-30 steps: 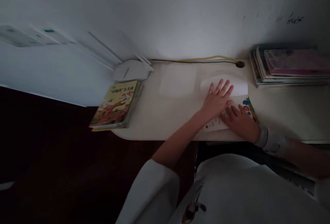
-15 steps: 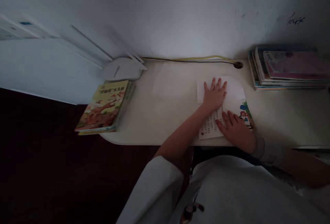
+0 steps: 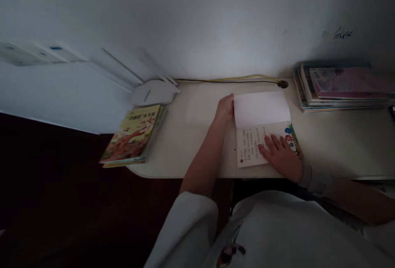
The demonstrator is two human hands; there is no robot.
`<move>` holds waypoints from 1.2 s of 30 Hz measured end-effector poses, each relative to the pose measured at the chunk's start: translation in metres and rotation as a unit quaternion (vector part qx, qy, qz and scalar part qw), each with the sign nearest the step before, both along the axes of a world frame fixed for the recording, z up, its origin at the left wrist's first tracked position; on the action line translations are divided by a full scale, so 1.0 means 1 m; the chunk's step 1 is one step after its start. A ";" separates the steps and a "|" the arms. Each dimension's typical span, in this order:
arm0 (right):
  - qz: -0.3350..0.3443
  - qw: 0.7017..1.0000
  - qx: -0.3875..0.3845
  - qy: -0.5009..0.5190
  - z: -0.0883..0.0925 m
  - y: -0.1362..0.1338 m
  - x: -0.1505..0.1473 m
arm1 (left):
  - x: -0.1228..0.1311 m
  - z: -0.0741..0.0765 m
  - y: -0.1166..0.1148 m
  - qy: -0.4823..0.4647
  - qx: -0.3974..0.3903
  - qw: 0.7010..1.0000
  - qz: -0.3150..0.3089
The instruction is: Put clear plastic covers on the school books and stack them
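Observation:
An open booklet (image 3: 251, 148) lies on the white desk, its lower page printed with characters and a colourful picture at the right. Across its upper half lies a blank white sheet (image 3: 262, 109); whether it is a loose paper or a folded page, I cannot tell. My left hand (image 3: 226, 106) is at the left edge of the white sheet, fingers drawn together on that edge and partly hidden. Flat on the printed page rests my right hand (image 3: 281, 157), fingers spread, with a grey band at the wrist.
A stack of books (image 3: 342, 89) stands at the right against the wall. On the left, a few picture books (image 3: 132, 134) lie at the desk's rounded end, beside a white router (image 3: 154, 92). Yellow and black cables (image 3: 228, 79) run along the wall to a desk hole (image 3: 283, 84).
My left hand has moved left off the middle of the white sheet to its left edge. My right hand stays on the page. The view has shifted slightly.

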State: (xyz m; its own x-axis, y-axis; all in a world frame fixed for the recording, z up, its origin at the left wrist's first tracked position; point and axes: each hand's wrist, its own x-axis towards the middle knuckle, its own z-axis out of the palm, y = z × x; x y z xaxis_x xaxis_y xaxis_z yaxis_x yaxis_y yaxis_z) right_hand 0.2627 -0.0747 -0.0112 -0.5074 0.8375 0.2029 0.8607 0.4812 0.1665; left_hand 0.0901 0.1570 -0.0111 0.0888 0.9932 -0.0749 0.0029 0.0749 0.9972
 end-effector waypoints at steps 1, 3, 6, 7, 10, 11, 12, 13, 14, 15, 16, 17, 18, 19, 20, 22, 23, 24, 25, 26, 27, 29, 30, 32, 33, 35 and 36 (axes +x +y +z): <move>-0.007 1.000 0.005 0.000 0.000 0.002 0.000 | -0.001 0.000 -0.004 -0.033 -0.028 0.999 -0.022; -0.028 1.000 0.010 0.000 0.000 0.006 0.002 | 0.001 0.000 -0.019 -0.053 -0.053 0.996 -0.054; -0.040 0.999 0.012 -0.006 -0.001 0.010 0.005 | 0.001 0.002 -0.044 -0.053 -0.022 0.991 -0.117; -0.035 0.999 0.010 -0.007 0.000 0.010 0.006 | 0.000 0.001 -0.049 -0.051 -0.015 0.990 -0.134; 0.002 1.000 -0.029 0.010 0.006 0.009 0.013 | -0.006 -0.004 -0.056 -0.051 -0.001 0.991 -0.123; 0.031 0.997 -0.057 0.033 0.010 0.011 0.019 | -0.008 -0.005 -0.056 -0.055 0.002 0.993 -0.107; 0.062 0.992 -0.084 0.072 0.014 0.014 0.026 | -0.009 -0.007 -0.056 -0.061 0.004 0.994 -0.092; 0.085 0.983 -0.102 0.130 0.019 0.019 0.036 | -0.010 -0.007 -0.056 -0.067 0.002 0.994 -0.083; 0.090 0.969 -0.105 0.204 0.024 0.027 0.047 | -0.011 -0.007 -0.056 -0.074 0.000 0.994 -0.077; 0.069 0.950 -0.086 0.291 0.027 0.037 0.058 | -0.012 -0.006 -0.057 -0.081 -0.004 0.994 -0.071; 0.004 0.924 -0.042 0.380 0.030 0.049 0.070 | -0.013 -0.005 -0.058 -0.087 -0.008 0.994 -0.064; -0.071 0.888 0.010 0.455 0.030 0.061 0.080 | -0.015 -0.003 -0.059 -0.093 -0.011 0.994 -0.053; -0.126 0.849 0.045 0.512 0.029 0.073 0.089 | -0.017 -0.001 -0.061 -0.097 -0.013 0.994 -0.041; -0.144 0.836 0.050 0.527 0.026 0.085 0.094 | -0.019 0.000 -0.063 -0.100 -0.015 0.994 -0.031; -0.147 0.829 0.046 0.537 0.023 0.094 0.097 | -0.021 0.001 -0.065 -0.101 -0.017 0.994 -0.023; -0.122 0.824 0.001 0.553 0.016 0.108 0.096 | -0.024 0.002 -0.068 -0.101 -0.020 0.995 -0.014; -0.106 0.816 -0.028 0.568 0.013 0.112 0.093 | -0.025 0.002 -0.069 -0.100 -0.023 0.995 -0.013; -0.091 0.802 -0.059 0.588 0.012 0.114 0.089 | -0.026 0.002 -0.070 -0.100 -0.026 0.995 -0.014; -0.079 0.785 -0.089 0.608 0.011 0.114 0.086 | -0.026 0.001 -0.071 -0.100 -0.029 0.994 -0.016; -0.071 0.769 -0.114 0.625 0.012 0.114 0.083 | -0.025 0.001 -0.072 -0.099 -0.033 0.994 -0.021; -0.066 0.754 -0.138 0.639 0.013 0.112 0.081 | -0.024 0.000 -0.073 -0.096 -0.038 0.994 -0.026; -0.062 0.734 -0.175 0.653 0.015 0.106 0.079 | -0.022 0.000 -0.075 -0.083 -0.046 0.995 -0.025; -0.063 0.729 -0.187 0.656 0.016 0.103 0.079 | -0.021 0.001 -0.075 -0.069 -0.048 0.996 -0.018; -0.073 0.719 -0.192 0.664 0.013 0.097 0.079 | -0.019 0.001 -0.077 -0.046 -0.043 0.998 0.001; -0.084 0.714 -0.186 0.669 0.011 0.095 0.078 | -0.019 0.001 -0.077 -0.044 -0.034 0.998 0.003; -0.114 0.709 -0.162 0.677 0.005 0.093 0.077 | -0.018 -0.001 -0.079 -0.058 -0.016 0.998 -0.016; -0.132 0.710 -0.142 0.677 0.002 0.093 0.076 | -0.019 -0.002 -0.080 -0.061 -0.012 0.998 -0.033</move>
State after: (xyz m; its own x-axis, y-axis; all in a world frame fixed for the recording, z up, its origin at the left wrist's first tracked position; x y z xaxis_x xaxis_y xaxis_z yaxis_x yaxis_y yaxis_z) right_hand 0.3387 0.0182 -0.0090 0.1752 0.9716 0.1590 0.2049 0.1220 -0.9711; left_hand 0.0716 0.0770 -0.0134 0.1633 0.9831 -0.0830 -0.1132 0.1022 0.9883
